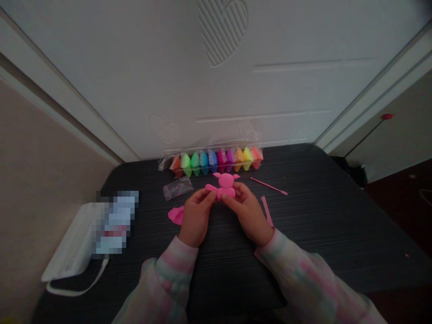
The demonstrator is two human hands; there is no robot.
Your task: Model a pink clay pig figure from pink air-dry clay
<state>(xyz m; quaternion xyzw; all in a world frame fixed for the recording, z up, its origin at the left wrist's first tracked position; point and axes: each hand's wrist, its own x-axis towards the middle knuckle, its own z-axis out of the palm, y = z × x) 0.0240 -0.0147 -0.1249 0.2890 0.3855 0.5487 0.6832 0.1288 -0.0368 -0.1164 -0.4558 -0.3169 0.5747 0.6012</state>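
Between my two hands is a pink clay figure (226, 181) with a round head, two pointed ears and one arm sticking out to the left. My left hand (197, 213) pinches it at the left side, near that arm. On the other side my right hand (248, 211) grips the body with thumb and fingers. A lump of pink clay (175, 215) lies on the table, partly hidden by my left hand. Beyond my right hand rests a thin pink modelling tool (269, 185). A pink strip (267, 210) lies close to my right wrist.
A row of colourful clay packets (212, 160) in clear plastic stands along the back of the dark table (320, 216). A crumpled clear bag (177, 188) lies before it. At the left are a white object (72, 243) with a cable and a blurred-out item (118, 222).
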